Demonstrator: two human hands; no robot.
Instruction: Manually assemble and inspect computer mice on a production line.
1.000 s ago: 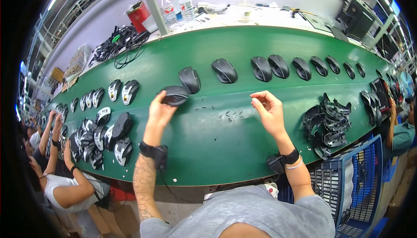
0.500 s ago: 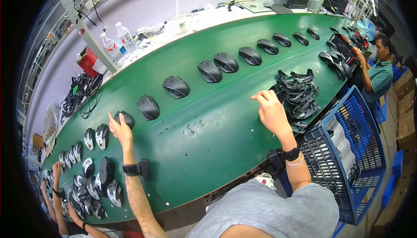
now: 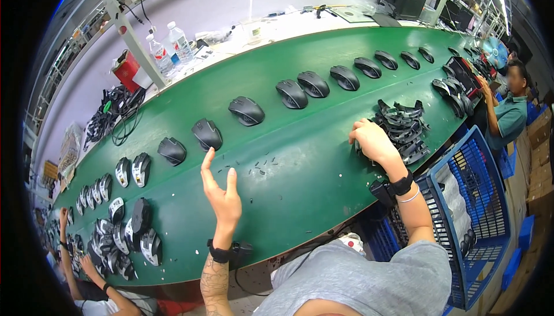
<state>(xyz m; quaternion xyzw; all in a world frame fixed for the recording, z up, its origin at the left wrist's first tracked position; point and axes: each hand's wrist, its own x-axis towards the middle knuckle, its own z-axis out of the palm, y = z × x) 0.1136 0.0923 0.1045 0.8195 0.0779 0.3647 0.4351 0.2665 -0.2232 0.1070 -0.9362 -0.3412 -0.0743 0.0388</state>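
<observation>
My left hand [image 3: 223, 200] hovers over the green table, its thumb and fingers apart and nothing in it. Its fingertips are close to a black computer mouse [image 3: 206, 134] in the long row and to several tiny black pieces [image 3: 261, 170] strewn on the table. On the right, my right hand [image 3: 375, 142] is bent down at the left edge of a pile of glossy black curved mouse shell parts [image 3: 407, 125]. Those fingers are curled and closed; the hand hides whatever lies under or between the fingertips.
Grey-and-black mouse parts [image 3: 118, 235] are heaped at the left, near another person's hands [image 3: 88, 267]. Beside my right arm stands a blue plastic crate [image 3: 461, 200]. At the far right a co-worker [image 3: 508, 108] holds a dark box [image 3: 463, 75]. Bottles [image 3: 180, 44] stand on the back ledge.
My left hand has left the mouse at the row's left and moved right, toward me. My right hand has lowered to the pile's edge, its fingers curling. The view has shifted slightly.
</observation>
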